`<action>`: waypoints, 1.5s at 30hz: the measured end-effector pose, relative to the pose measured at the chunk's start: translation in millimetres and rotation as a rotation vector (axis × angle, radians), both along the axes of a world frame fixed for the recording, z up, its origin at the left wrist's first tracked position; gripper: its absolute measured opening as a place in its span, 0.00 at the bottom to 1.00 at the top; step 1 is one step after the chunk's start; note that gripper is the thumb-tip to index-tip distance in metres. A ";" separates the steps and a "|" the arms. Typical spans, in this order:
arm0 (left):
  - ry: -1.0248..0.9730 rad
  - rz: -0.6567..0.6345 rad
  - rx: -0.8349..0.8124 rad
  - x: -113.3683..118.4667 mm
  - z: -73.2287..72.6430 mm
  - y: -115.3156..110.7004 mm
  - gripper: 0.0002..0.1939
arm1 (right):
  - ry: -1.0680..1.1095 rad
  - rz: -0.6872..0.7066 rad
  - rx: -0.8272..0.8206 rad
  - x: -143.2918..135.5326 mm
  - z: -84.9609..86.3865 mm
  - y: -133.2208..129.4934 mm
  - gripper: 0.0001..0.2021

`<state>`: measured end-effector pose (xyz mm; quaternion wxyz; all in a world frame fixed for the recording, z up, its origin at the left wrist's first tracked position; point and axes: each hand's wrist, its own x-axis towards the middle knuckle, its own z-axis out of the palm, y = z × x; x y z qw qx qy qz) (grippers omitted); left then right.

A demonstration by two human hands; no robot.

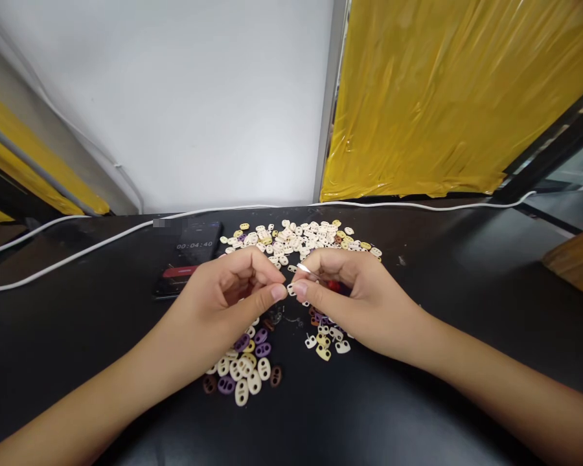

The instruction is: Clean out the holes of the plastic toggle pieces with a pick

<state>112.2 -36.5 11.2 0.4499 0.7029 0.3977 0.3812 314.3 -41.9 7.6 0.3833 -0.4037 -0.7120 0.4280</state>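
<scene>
My left hand [233, 288] and my right hand [350, 291] meet fingertip to fingertip above a black table [418, 401]. Between the thumbs and forefingers sits one small white plastic piece [290, 289], pinched from both sides. My right hand also holds a thin silvery pin [304, 268] and something red [333, 285], mostly hidden by the fingers. Under my left hand lies a small pile of white, purple, yellow and brown two-hole pieces [245, 366]. A smaller cluster [326, 340] lies under my right hand. A large heap of mostly white pieces [296, 241] is spread behind both hands.
A phone [189, 257] showing a running timer lies at the left behind my left hand. A white cable [102, 241] runs along the table's far edge. A white wall and yellow plastic sheeting [442, 97] stand behind; a tan object [576, 259] sits at the right.
</scene>
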 end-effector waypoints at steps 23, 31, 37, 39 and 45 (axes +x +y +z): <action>-0.184 0.071 -0.182 7.8 -4.8 -3.3 0.06 | 0.063 -0.042 -0.033 -0.4 -2.1 0.3 0.07; -0.275 0.092 -0.244 12.3 -10.6 -2.9 0.06 | 0.064 -0.037 -0.051 -2.3 -3.4 -2.3 0.08; -0.258 0.091 -0.238 12.0 -9.8 -3.0 0.04 | 0.064 -0.067 -0.034 -2.8 -6.2 -1.4 0.07; -0.213 0.086 -0.207 11.5 -7.9 -2.9 0.04 | 0.081 -0.081 -0.013 -2.2 -5.7 -1.0 0.07; -0.138 0.099 -0.118 9.9 -4.6 -4.2 0.04 | 0.035 -0.076 0.023 -2.0 -3.7 -2.1 0.07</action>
